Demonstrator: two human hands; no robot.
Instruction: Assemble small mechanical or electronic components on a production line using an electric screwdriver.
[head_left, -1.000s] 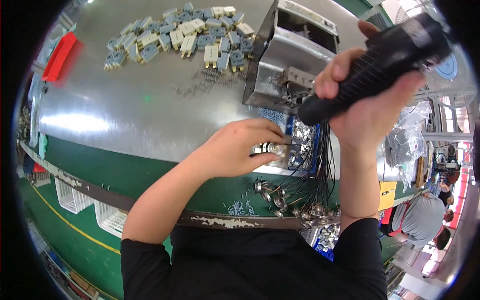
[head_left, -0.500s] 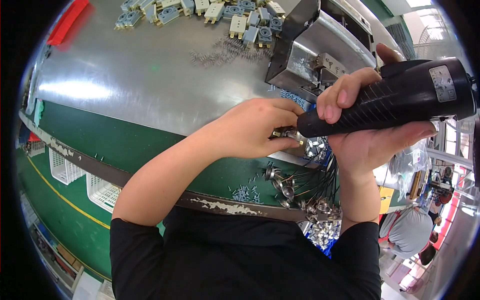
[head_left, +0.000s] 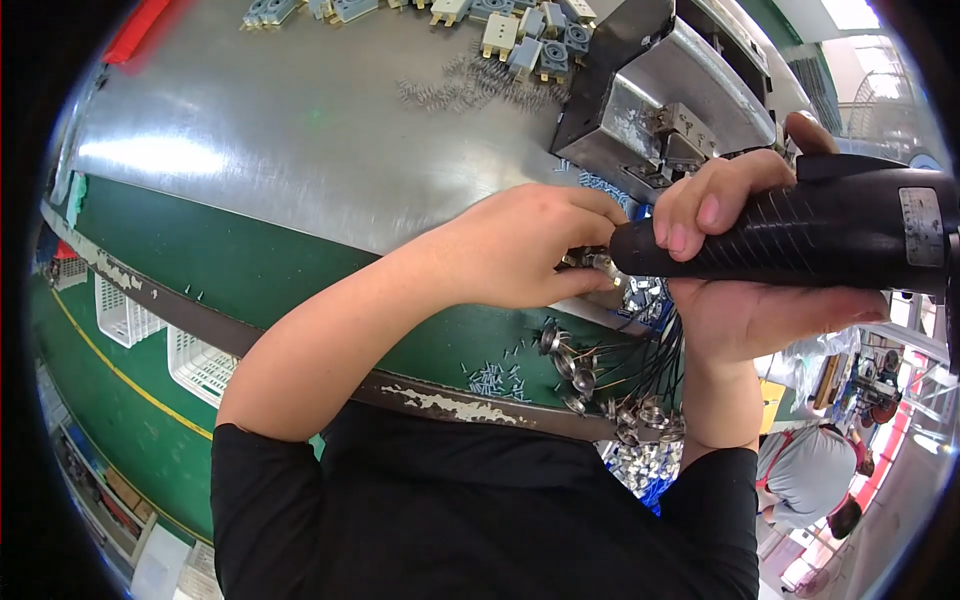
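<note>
My left hand (head_left: 525,248) is closed at the fingertips on a small metal part (head_left: 597,262) with brass-coloured tabs, over the bench's front strip. My fingers hide most of this part. Around a black power screwdriver (head_left: 790,235) wraps my right hand (head_left: 740,318), palm beneath and fingers over the top. The tool lies nearly level, its nose close against the part; its bit cannot be seen. Small blue-silver screws (head_left: 605,187) lie just beyond my left fingertips. Below the tool's nose is a heap of small metal pieces (head_left: 645,300).
A bent metal fixture (head_left: 650,100) stands behind the hands. Grey and cream switch blocks (head_left: 500,38) and loose springs (head_left: 470,85) lie on the steel sheet (head_left: 300,130). Round metal parts with black wires (head_left: 580,375) sit near the front edge, beside scattered screws (head_left: 492,380). Another person (head_left: 812,475) is at right.
The view has shifted slightly, moving the bench items right and upward in the picture. The screwdriver's rear end has dipped lower. Both hands keep their grips.
</note>
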